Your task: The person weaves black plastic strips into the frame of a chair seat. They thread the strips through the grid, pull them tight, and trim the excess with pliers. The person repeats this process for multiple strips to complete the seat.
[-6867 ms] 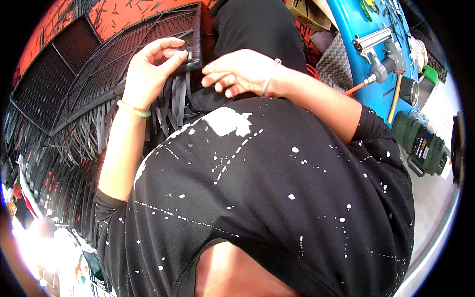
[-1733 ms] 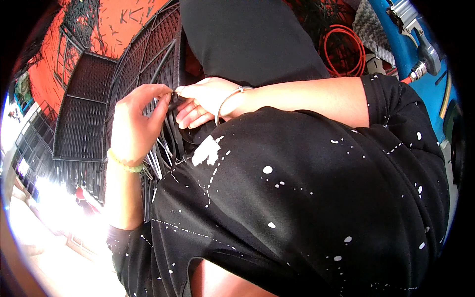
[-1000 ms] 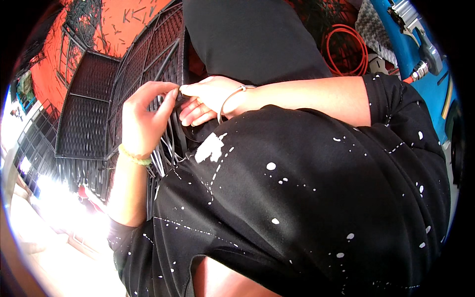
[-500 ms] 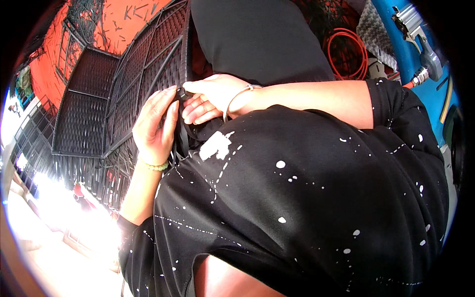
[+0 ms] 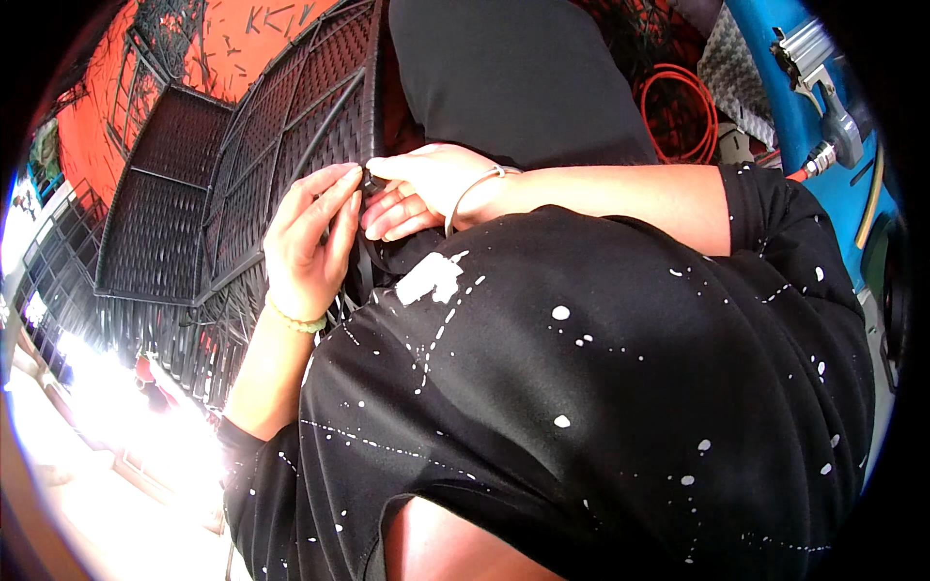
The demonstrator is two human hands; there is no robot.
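Observation:
A black woven wicker panel (image 5: 281, 145), with thin frame bars across it, leans in front of me on the left. At its near right corner my two hands meet. My left hand (image 5: 305, 237), with a green bead bracelet at the wrist, has its fingertips pinched on a black wicker strip (image 5: 368, 181). My right hand (image 5: 417, 194), with a metal bangle, is closed at the same spot, thumb and forefinger on the strip and the other fingers curled under. Just where the strip passes into the weave is hidden by my fingers. Loose black strands hang below the panel.
An orange-red floor sheet (image 5: 247, 58) strewn with black offcuts lies beyond the panel. A coiled red hose (image 5: 712, 126) is at the upper right, near a metal air tool (image 5: 833, 116) against a blue surface (image 5: 790, 92). My black-clad leg (image 5: 513, 77) is beside the panel. Glare whitens the lower left.
Both hands stay at the panel's corner. The left fingers have closed nearer together, and the fingertips have shifted slightly to the right. The view has moved slightly.

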